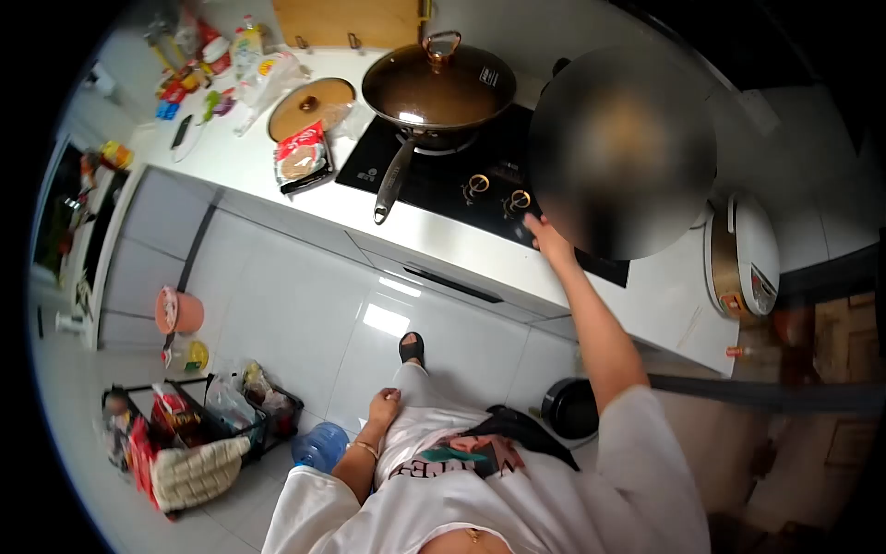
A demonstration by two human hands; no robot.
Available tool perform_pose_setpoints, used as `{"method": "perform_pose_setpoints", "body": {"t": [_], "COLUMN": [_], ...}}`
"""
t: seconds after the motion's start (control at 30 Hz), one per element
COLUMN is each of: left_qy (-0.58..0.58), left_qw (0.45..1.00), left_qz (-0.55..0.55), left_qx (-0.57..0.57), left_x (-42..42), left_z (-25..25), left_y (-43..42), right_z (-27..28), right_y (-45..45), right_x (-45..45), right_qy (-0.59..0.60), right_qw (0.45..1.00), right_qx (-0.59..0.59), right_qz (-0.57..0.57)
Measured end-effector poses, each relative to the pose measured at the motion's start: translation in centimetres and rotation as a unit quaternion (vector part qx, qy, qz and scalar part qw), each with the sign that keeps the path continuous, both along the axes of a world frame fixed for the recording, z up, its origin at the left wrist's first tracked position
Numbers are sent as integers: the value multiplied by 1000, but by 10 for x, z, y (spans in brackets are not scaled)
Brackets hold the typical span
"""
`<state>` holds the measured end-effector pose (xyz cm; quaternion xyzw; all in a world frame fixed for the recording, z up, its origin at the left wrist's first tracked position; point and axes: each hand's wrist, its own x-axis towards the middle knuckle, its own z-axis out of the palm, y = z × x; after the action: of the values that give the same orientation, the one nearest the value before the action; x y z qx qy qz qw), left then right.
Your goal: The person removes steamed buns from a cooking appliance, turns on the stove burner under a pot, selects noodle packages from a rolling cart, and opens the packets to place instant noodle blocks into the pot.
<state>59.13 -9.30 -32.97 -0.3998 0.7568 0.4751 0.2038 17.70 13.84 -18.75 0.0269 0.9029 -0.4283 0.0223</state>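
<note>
At the near side, the person's left hand (384, 406) hangs beside the light trousers (417, 391), its fingers partly bent; whether it pinches a bit of cloth, I cannot tell. To the left of it, on the grey floor (295, 277), there stands a blue water bottle (319, 447), and farther left is a rack (192, 392) with bags. Farther away, the right hand (551, 238) is stretched to the front edge of the black stove (443, 190), with its fingers bent just beside the right knob (520, 199); I cannot tell if they pinch something. The left knob (478, 184) is near. A large round blurred patch (623, 152) hides the right part of the stove. On the left part sits a pan (439, 138) under a brown glass lid (441, 85), its handle (395, 180) pointing to the near side. On the white counter (231, 166), a red packet (304, 157) lies left of the stove and a rice cooker (743, 254) stands at right. At the far side is a wooden board (351, 23).
</note>
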Motion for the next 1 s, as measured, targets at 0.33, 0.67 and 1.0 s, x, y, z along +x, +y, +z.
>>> {"method": "perform_pose_setpoints", "body": {"t": [0.33,0.67,1.0], "left_qy": [16,-13,-23], "left_qw": [996,992,995], "left_qz": [89,87,74], "left_qx": [28,93,60], "left_x": [-1,2,-36], "left_z": [-36,-65,-62], "left_y": [-129,-104,-76], "right_z": [-20,40,30], "right_y": [-54,-81,-86], "right_x": [-69,-70,-69], "right_qy": [-90,-264,-217], "right_qw": [955,939,918], "right_qx": [268,201,330], "right_qz": [-94,-89,-42]}}
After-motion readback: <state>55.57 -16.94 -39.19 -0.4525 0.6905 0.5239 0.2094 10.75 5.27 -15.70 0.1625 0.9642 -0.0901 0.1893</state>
